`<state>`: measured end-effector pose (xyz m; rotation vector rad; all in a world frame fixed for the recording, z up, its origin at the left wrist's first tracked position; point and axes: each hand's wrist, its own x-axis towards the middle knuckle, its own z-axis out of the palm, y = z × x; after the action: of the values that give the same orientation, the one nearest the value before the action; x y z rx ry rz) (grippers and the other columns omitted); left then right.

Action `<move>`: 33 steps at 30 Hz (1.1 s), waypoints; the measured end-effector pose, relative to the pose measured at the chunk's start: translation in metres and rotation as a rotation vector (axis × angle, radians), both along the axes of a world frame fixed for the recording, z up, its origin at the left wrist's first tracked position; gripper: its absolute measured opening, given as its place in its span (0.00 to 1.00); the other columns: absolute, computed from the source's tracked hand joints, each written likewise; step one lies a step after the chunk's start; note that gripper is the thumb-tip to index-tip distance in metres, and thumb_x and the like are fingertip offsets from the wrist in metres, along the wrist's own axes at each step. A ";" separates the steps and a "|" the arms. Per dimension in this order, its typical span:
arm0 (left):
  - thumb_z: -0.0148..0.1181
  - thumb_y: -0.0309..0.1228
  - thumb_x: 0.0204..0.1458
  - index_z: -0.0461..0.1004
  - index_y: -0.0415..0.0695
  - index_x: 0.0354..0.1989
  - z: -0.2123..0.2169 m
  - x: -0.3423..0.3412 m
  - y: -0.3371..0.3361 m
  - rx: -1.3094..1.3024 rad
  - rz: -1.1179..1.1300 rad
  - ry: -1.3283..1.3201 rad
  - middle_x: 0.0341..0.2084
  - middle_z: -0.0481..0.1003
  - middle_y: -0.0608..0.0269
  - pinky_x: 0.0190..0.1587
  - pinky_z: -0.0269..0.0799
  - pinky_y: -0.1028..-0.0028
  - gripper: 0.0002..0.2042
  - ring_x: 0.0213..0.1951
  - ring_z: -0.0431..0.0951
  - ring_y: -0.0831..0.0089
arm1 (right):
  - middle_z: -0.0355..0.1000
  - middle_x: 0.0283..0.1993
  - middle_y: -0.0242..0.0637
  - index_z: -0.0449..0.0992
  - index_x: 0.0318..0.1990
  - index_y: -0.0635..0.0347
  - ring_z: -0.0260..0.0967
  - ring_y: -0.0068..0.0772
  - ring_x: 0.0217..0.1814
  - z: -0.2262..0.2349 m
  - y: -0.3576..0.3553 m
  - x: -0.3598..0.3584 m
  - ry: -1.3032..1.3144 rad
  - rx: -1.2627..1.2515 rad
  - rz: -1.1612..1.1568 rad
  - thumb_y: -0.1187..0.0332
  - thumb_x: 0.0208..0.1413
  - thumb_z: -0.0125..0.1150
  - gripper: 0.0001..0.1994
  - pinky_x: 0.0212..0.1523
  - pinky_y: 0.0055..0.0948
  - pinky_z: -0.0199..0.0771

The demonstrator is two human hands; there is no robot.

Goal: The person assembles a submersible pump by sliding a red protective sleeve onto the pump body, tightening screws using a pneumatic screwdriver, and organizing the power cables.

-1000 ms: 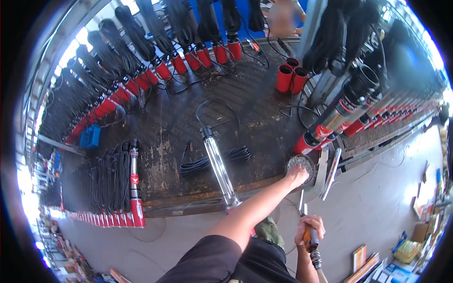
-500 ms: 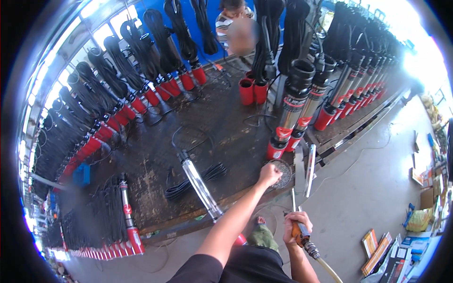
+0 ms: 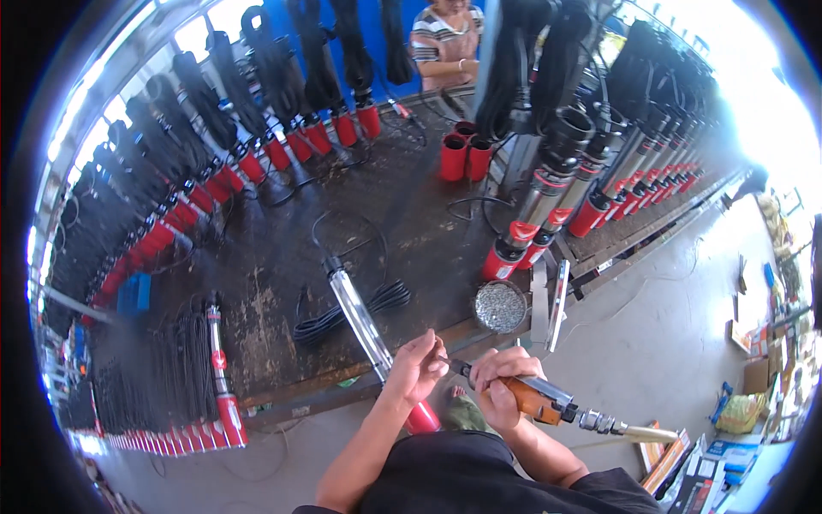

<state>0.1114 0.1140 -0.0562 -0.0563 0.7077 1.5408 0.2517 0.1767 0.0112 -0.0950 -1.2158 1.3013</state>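
My right hand (image 3: 505, 381) is wrapped around an orange air tool (image 3: 538, 401) with a hose coupling at its rear. The tool points left, its dark tip close to my left hand (image 3: 415, 370). My left thumb and fingers are pinched together by that tip; whatever they hold is too small to make out. A shiny steel submersible pump (image 3: 355, 317) lies across the bench edge, its red end (image 3: 423, 418) close to my body. A round dish (image 3: 500, 307) of small metal pieces sits at the bench's front right corner.
Black coiled cable (image 3: 390, 296) lies under the pump. Upright pumps (image 3: 536, 201) with red bases stand at the right, and rows of others (image 3: 248, 163) line the far and left sides. Beyond the bench is another person (image 3: 447, 43). Boxes (image 3: 702, 480) lie on the floor at right.
My left hand has come back from the dish to the tool's tip. My right hand has raised the air tool and turned it to point left. The other person's arm now shows.
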 end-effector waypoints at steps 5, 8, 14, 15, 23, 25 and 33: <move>0.59 0.38 0.64 0.77 0.41 0.37 0.004 -0.006 -0.047 0.062 0.220 -0.083 0.28 0.76 0.65 0.25 0.59 0.79 0.12 0.20 0.68 0.82 | 0.65 0.34 0.38 0.66 0.41 0.60 0.63 0.27 0.23 0.000 -0.023 -0.041 0.061 -0.093 0.124 0.70 0.57 0.59 0.09 0.28 0.29 0.70; 0.56 0.35 0.66 0.76 0.38 0.39 0.001 -0.003 -0.061 0.063 0.276 -0.146 0.26 0.77 0.63 0.27 0.61 0.76 0.11 0.21 0.70 0.80 | 0.64 0.34 0.38 0.65 0.43 0.59 0.59 0.25 0.22 -0.005 -0.029 -0.044 -0.001 -0.107 0.180 0.71 0.55 0.55 0.09 0.29 0.29 0.68; 0.55 0.37 0.66 0.76 0.38 0.42 -0.024 0.010 -0.101 0.011 0.386 -0.234 0.29 0.76 0.62 0.28 0.64 0.79 0.13 0.27 0.74 0.77 | 0.63 0.34 0.38 0.63 0.42 0.59 0.60 0.25 0.22 -0.031 -0.050 -0.052 -0.152 -0.163 0.255 0.70 0.55 0.55 0.10 0.29 0.31 0.69; 0.56 0.37 0.66 0.76 0.38 0.41 -0.026 0.010 -0.103 -0.029 0.408 -0.243 0.28 0.76 0.63 0.27 0.64 0.79 0.12 0.27 0.74 0.77 | 0.63 0.34 0.39 0.63 0.42 0.59 0.61 0.25 0.22 -0.035 -0.054 -0.054 -0.159 -0.168 0.253 0.69 0.56 0.55 0.10 0.29 0.31 0.69; 0.61 0.37 0.62 0.74 0.39 0.34 -0.076 -0.011 -0.096 -0.270 0.432 -0.343 0.20 0.71 0.67 0.19 0.55 0.79 0.13 0.17 0.66 0.80 | 0.69 0.35 0.44 0.68 0.42 0.64 0.70 0.34 0.27 -0.082 -0.054 -0.077 -0.285 0.166 0.322 0.76 0.58 0.60 0.08 0.34 0.37 0.77; 0.58 0.36 0.64 0.73 0.39 0.33 -0.097 -0.021 -0.095 -0.316 0.448 -0.327 0.18 0.68 0.69 0.18 0.52 0.79 0.13 0.16 0.62 0.81 | 0.74 0.36 0.45 0.72 0.40 0.65 0.75 0.37 0.32 -0.092 -0.049 -0.084 -0.492 0.222 0.308 0.81 0.52 0.60 0.09 0.39 0.36 0.78; 0.65 0.40 0.55 0.76 0.39 0.24 -0.138 -0.052 -0.101 -0.529 0.134 0.484 0.14 0.69 0.69 0.19 0.58 0.76 0.16 0.14 0.64 0.78 | 0.73 0.34 0.39 0.73 0.38 0.64 0.71 0.26 0.31 -0.144 -0.036 -0.118 -0.524 -0.130 0.319 0.85 0.49 0.54 0.09 0.36 0.27 0.75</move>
<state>0.0596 0.0134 -0.1941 -0.1297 1.5121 1.4671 0.1336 0.1405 -0.1325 -0.3663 -1.6344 1.6994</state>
